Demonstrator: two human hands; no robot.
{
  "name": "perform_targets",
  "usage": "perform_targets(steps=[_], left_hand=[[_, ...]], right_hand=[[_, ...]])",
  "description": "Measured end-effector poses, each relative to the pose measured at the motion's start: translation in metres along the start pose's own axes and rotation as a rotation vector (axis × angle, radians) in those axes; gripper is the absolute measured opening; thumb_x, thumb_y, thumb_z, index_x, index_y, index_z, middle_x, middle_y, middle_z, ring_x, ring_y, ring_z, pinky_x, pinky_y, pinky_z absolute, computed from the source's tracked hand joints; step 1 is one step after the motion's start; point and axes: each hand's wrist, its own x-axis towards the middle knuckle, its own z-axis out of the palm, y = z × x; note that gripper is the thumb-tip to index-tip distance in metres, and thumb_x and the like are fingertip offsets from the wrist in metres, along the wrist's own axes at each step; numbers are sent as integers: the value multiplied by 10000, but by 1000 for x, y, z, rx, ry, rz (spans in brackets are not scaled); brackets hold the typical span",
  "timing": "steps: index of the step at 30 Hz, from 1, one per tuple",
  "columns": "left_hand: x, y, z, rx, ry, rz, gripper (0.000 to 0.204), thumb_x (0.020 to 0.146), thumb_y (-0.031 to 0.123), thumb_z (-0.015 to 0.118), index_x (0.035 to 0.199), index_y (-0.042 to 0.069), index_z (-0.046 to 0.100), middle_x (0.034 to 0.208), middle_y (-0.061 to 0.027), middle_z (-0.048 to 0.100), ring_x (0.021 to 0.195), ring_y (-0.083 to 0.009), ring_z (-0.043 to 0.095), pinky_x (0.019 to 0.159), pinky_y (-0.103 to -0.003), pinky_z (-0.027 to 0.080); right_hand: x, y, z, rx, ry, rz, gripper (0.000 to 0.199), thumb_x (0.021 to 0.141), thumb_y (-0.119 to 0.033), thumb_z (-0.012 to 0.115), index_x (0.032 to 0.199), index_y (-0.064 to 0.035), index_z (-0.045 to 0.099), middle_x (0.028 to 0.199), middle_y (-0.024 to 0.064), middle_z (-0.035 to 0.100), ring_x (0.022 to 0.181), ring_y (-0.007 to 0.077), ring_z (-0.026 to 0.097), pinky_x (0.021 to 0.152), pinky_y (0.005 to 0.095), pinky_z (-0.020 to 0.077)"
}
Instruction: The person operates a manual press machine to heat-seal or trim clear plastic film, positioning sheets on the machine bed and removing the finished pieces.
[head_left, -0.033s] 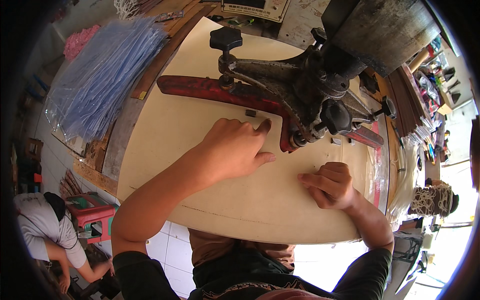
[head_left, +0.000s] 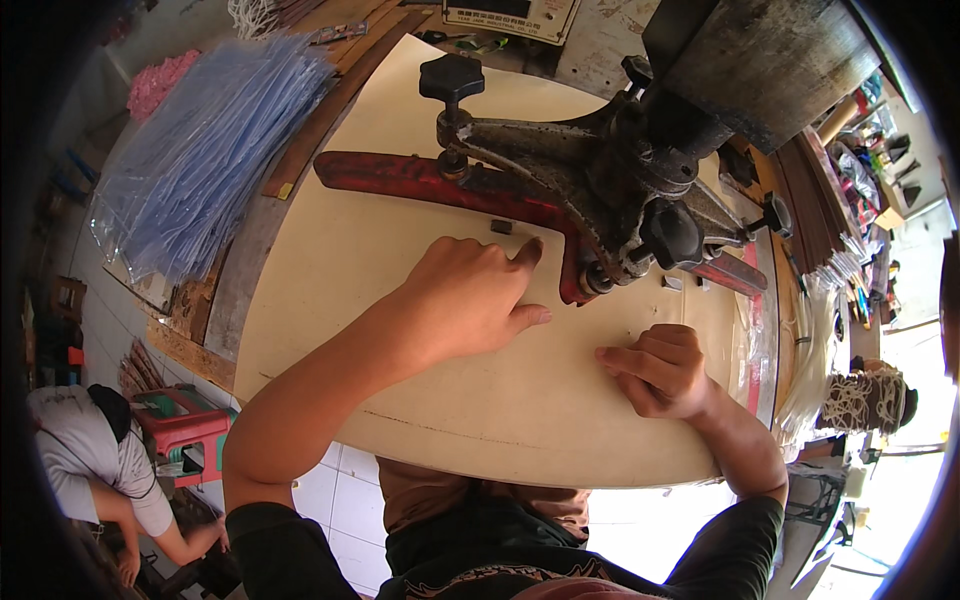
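My left hand (head_left: 468, 297) rests on a cream-coloured sheet (head_left: 400, 215). Its index finger reaches toward a red metal bar, the thumb stands apart from it, and the other fingers are curled; I see nothing held. Lower right on the same sheet, my right hand (head_left: 655, 370) is closed in a loose fist with the index finger bent leftward, nothing visible in it. Above both hands stands a dark metal press head (head_left: 625, 170) with black star knobs (head_left: 451, 78). Under its arms runs the red bar (head_left: 390, 175). A small dark block (head_left: 501, 227) lies by my left index fingertip.
A stack of clear bluish plastic sheets (head_left: 220, 150) lies at the left. A person (head_left: 100, 450) bends beside a red and green stool (head_left: 190, 430) at lower left. Pale strands (head_left: 810, 350) hang at the right, near a cord-wrapped roll (head_left: 870, 398).
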Motion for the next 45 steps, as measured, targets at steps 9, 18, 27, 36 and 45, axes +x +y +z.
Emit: perform_targets(steps=[9, 18, 27, 36, 45], left_hand=[[0, 0, 2, 13, 3, -4, 620, 923, 415, 692, 1293, -69, 581, 714, -177, 705, 731, -351, 731, 659, -438, 568], [0, -1, 1, 9, 19, 12, 614, 926, 418, 683, 1288, -67, 581, 721, -183, 708, 728, -360, 729, 657, -446, 568], [-1, -2, 0, -27, -11, 15, 662, 935, 430, 674, 1344, -77, 556, 739, -195, 712, 742, -381, 727, 699, -466, 573], [-9, -17, -23, -213, -230, 76, 674, 935, 439, 686, 1424, -4, 549, 816, -236, 688, 792, -375, 707, 764, -431, 567], [-118, -161, -125, -478, 364, -217, 378, 1009, 239, 649, 1320, 25, 648, 1129, -130, 734, 1026, -206, 703, 897, -338, 552]], right_hand=[[0, 0, 0, -1, -4, 0, 381, 661, 61, 736, 1024, -56, 748, 582, 7, 527, 467, 172, 524, 465, 304, 423], [1, 1, 0, -8, 2, -2, 371, 662, 50, 736, 1016, -61, 747, 578, 7, 526, 461, 181, 521, 461, 314, 419], [-4, 0, 4, -9, 20, -15, 371, 655, 52, 730, 1005, -73, 748, 585, 7, 534, 465, 181, 525, 458, 323, 419], [-1, -8, 2, -95, 25, -52, 318, 700, 19, 723, 1005, -67, 744, 612, 26, 572, 493, 202, 563, 474, 341, 446], [-6, -9, 2, -110, 25, -48, 272, 750, -15, 722, 1018, -62, 729, 664, 54, 618, 533, 246, 607, 500, 373, 479]])
